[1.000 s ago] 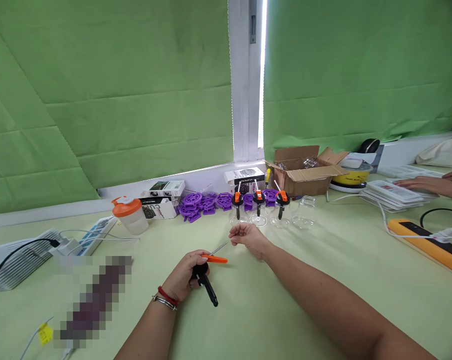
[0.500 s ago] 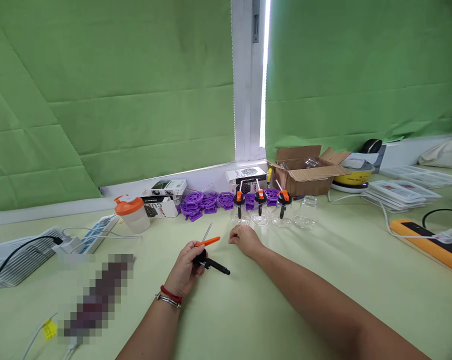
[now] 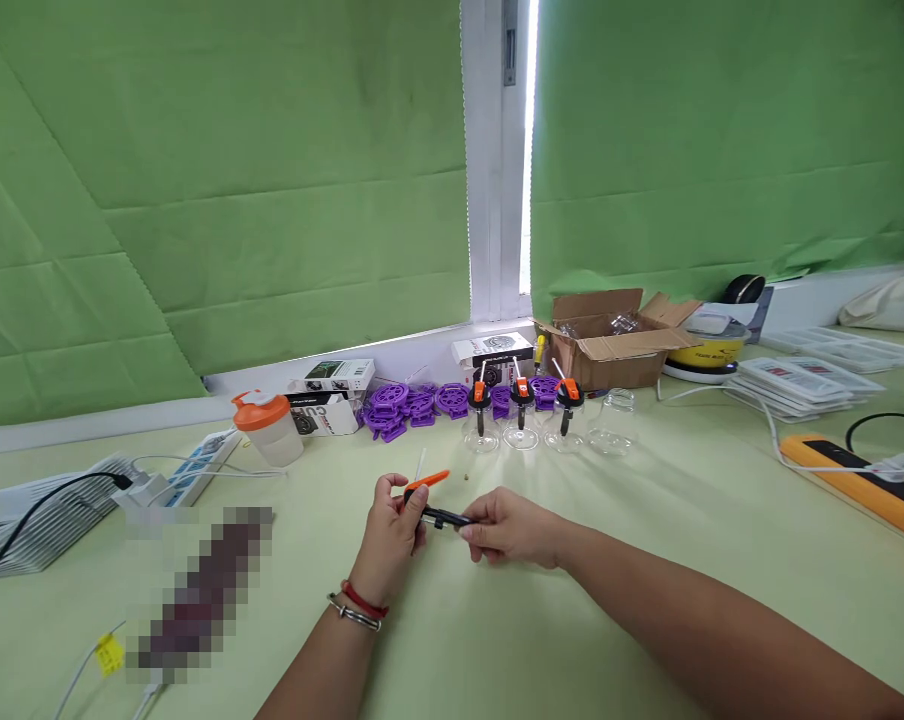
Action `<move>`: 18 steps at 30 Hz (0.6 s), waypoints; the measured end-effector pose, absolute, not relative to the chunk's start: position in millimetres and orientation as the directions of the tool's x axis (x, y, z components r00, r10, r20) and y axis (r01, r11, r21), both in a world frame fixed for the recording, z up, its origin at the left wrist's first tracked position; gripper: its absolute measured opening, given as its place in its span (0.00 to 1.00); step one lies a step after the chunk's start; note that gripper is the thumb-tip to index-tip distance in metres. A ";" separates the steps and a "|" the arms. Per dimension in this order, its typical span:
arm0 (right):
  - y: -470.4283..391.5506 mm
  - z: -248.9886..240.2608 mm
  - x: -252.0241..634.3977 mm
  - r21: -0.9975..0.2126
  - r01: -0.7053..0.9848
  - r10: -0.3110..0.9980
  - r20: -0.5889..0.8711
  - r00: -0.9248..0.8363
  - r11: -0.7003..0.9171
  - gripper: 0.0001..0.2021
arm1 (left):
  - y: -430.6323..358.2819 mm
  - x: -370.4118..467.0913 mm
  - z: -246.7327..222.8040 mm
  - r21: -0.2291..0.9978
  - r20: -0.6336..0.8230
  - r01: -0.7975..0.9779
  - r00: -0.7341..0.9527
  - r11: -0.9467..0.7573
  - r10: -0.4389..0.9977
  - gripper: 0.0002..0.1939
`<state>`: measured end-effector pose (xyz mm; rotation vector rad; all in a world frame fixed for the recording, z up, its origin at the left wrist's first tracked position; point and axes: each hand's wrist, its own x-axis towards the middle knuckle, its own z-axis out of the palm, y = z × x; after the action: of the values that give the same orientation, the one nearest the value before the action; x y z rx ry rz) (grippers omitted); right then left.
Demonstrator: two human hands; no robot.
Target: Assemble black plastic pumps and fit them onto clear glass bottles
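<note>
Near the front of the pale green desk (image 3: 422,640), the left hand (image 3: 392,520) has its grip closed around the round body of a black-and-orange head (image 3: 413,497), whose orange lever (image 3: 433,481) sticks out above the fingers and whose thin pale stem (image 3: 420,462) points up and away. From the other side, the right hand (image 3: 513,528) pinches the far end of the black tube (image 3: 448,518) on that same head, thumb and fingers together, so both hands are on the one piece. Whether the tube is fully seated cannot be told, since the fingers cover both of its ends. As to how far things stand, three clear bottles (image 3: 521,437) in a row at the back each carry a similar head, seated upright on the neck, and these look finished. At the right end of that row, a fourth bottle (image 3: 612,432) has its neck bare. The head in the hands is apart from every bottle, so this one looks incomplete as it stands. Behind the row and to its left lie purple parts (image 3: 388,403), partly stacked, beside small printed boxes (image 3: 332,413); an open cardboard box (image 3: 615,368) with clear items inside stands behind the bare bottle.
</note>
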<state>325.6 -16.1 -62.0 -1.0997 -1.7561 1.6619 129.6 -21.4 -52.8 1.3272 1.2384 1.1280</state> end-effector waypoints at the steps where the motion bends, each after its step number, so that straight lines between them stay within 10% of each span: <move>1: -23.4 -59.9 324.5 -0.975 0.198 0.807 -0.193 -0.558 -0.096 0.17 | -23.7 132.1 -52.3 0.989 0.048 0.141 0.044 -0.054 0.998 0.21; 8: -46.9 -49.4 314.8 -0.955 -0.173 0.783 -0.086 -0.616 -0.240 0.19 | -39.9 137.3 -48.8 0.663 0.558 0.543 0.100 -0.515 0.824 0.50; 13: -53.7 -54.2 313.2 -0.947 -0.206 0.786 -0.073 -0.613 -0.248 0.21 | -46.5 143.5 -54.7 0.563 0.537 0.598 0.260 -0.570 0.803 0.70; 18: -53.7 -59.9 310.6 -0.964 -0.112 0.810 -0.137 -0.570 -0.242 0.22 | -49.0 153.1 -58.6 0.588 0.459 0.683 0.159 -0.433 0.874 0.61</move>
<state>310.6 -53.7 -59.9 -0.8739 -1.3763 1.8750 153.1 -49.0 -58.6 2.1923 1.5111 1.1380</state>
